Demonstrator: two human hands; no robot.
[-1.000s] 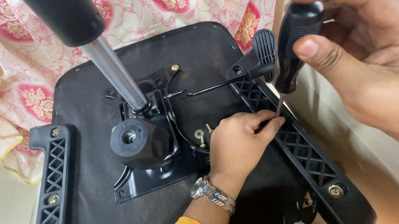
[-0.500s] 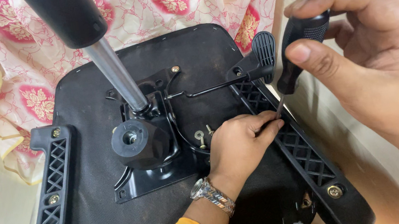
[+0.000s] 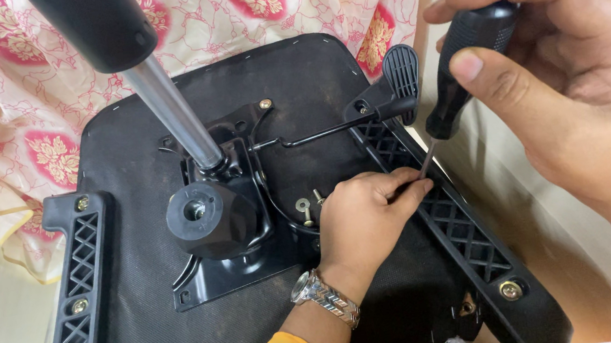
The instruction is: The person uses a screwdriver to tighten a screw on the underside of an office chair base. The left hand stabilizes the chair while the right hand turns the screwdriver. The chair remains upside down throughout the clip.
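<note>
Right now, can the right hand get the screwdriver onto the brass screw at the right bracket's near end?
Probably yes: that screw sits uncovered, and the watch-wearing hand is farther up the bracket.

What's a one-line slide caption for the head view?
Right hand holds a black-handled screwdriver at the armrest bracket of an upturned office chair seat; left hand steadies the tip.

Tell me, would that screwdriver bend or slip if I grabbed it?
Probably not bend: the screwdriver has a thin metal shaft that looks straight and stiff. Its black handle looks ribbed, so the right hand likely grips it well. The handle is round, so it might roll if laid down.
</note>
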